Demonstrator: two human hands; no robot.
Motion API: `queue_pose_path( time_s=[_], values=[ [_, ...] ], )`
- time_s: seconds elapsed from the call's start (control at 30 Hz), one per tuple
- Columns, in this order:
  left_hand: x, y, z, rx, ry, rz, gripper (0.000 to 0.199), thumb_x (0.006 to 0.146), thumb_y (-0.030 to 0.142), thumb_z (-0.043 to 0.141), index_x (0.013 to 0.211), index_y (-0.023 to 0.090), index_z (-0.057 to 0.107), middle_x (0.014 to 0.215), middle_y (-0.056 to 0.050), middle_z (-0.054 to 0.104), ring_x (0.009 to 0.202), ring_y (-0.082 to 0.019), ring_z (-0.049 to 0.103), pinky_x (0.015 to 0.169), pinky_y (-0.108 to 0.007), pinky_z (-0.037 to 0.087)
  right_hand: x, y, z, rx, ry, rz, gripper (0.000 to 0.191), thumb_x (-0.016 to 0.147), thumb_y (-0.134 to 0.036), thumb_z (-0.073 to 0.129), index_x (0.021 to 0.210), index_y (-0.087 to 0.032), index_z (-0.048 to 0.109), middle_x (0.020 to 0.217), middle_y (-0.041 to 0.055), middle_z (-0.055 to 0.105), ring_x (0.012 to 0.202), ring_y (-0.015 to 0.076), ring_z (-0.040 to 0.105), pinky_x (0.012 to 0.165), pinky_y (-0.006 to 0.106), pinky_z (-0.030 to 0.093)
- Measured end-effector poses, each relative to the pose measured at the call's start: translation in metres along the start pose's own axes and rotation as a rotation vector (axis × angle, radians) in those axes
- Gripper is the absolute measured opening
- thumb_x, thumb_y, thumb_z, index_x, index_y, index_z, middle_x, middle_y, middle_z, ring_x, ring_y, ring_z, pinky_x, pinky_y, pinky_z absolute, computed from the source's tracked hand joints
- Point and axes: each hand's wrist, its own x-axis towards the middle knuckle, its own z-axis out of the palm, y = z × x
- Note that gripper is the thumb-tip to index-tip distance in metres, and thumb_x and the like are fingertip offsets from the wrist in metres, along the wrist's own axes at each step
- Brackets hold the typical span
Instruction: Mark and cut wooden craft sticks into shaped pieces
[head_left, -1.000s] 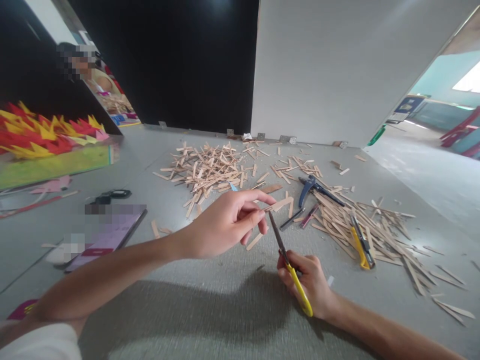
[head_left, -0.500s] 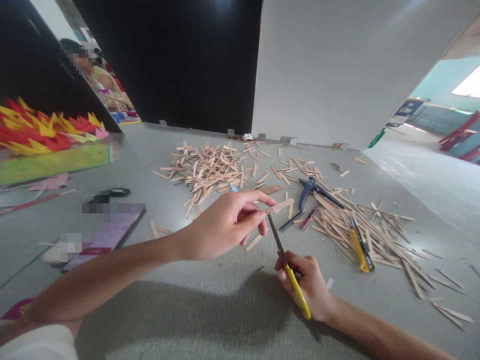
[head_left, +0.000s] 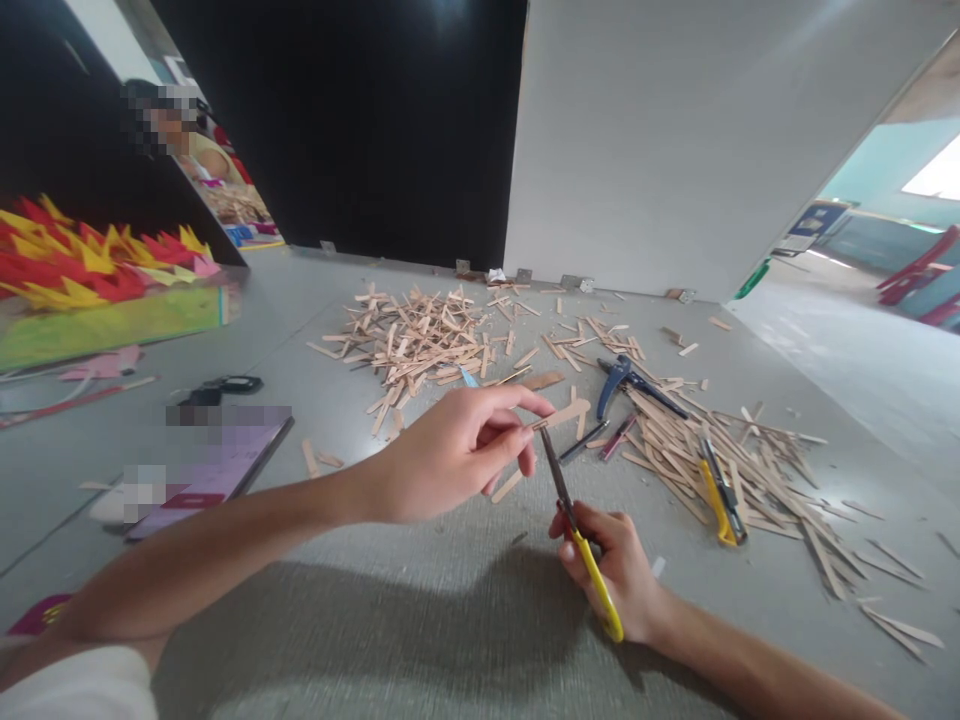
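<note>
Scissors (head_left: 599, 588) with yellow handles sit in the curled fingers of the right hand (head_left: 611, 570), blades aimed at eleven o'clock. At ten from that hand, the left hand (head_left: 465, 445) pinches a wooden stick (head_left: 568, 411) between thumb and fingers; blade tips are at its near edge, contact unclear. Farther, a yellow cutter (head_left: 718, 498) lies at two, a blue tool (head_left: 616, 382) past twelve, a stick heap (head_left: 420, 345) towards eleven.

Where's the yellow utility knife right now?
In the head view, the yellow utility knife lies on the right, beyond the right hand, among loose wooden sticks.
</note>
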Motion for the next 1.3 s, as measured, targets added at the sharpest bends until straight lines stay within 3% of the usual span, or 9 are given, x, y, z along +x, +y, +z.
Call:
queue_pose_path(
  time_s=[0.67, 0.93, 1.17, 1.3],
  values=[
    [0.0010, -0.0005, 0.0001, 0.015, -0.006, -0.012, 0.032, 0.101, 0.022, 0.053, 0.131, 0.018, 0.064, 0.080, 0.000, 0.071, 0.053, -0.009, 0.054, 0.052, -0.022, 0.044, 0.0006, 0.0003, 0.0002, 0.002, -0.008, 0.028, 0.049, 0.100, -0.063, 0.052, 0.073, -0.022, 0.054, 0.054, -0.0044, 0.046, 0.047, 0.0104, 0.039, 0.046, 0.023, 0.033],
    [0.0018, -0.0032, -0.0016, -0.016, -0.027, -0.016, 0.031, 0.104, 0.028, 0.054, 0.131, 0.018, 0.065, 0.082, -0.001, 0.074, 0.055, -0.010, 0.057, 0.054, -0.022, 0.046, -0.0001, 0.0023, 0.0020, -0.027, 0.017, 0.019, 0.052, 0.098, -0.065, 0.056, 0.069, -0.023, 0.052, 0.053, -0.0051, 0.043, 0.046, 0.0101, 0.037, 0.046, 0.023, 0.032],
    [0.0024, -0.0011, -0.0010, -0.048, -0.048, -0.008, 0.022, 0.108, 0.026, 0.045, 0.105, 0.016, 0.064, 0.082, -0.003, 0.073, 0.055, -0.009, 0.058, 0.053, -0.022, 0.045, 0.0014, -0.0025, 0.0015, -0.008, -0.013, 0.007, 0.045, 0.098, -0.060, 0.057, 0.073, -0.022, 0.055, 0.054, -0.0049, 0.045, 0.046, 0.0102, 0.039, 0.046, 0.023, 0.033],
    [0.0014, -0.0011, 0.0003, -0.055, -0.032, 0.013, 0.022, 0.109, 0.027, 0.045, 0.102, 0.016, 0.062, 0.084, -0.003, 0.072, 0.054, -0.008, 0.058, 0.052, -0.021, 0.045, 0.0002, -0.0026, 0.0008, 0.002, -0.023, 0.001, 0.041, 0.094, -0.058, 0.060, 0.077, -0.021, 0.059, 0.053, -0.0056, 0.045, 0.044, 0.0103, 0.039, 0.044, 0.022, 0.033]
  ],
)
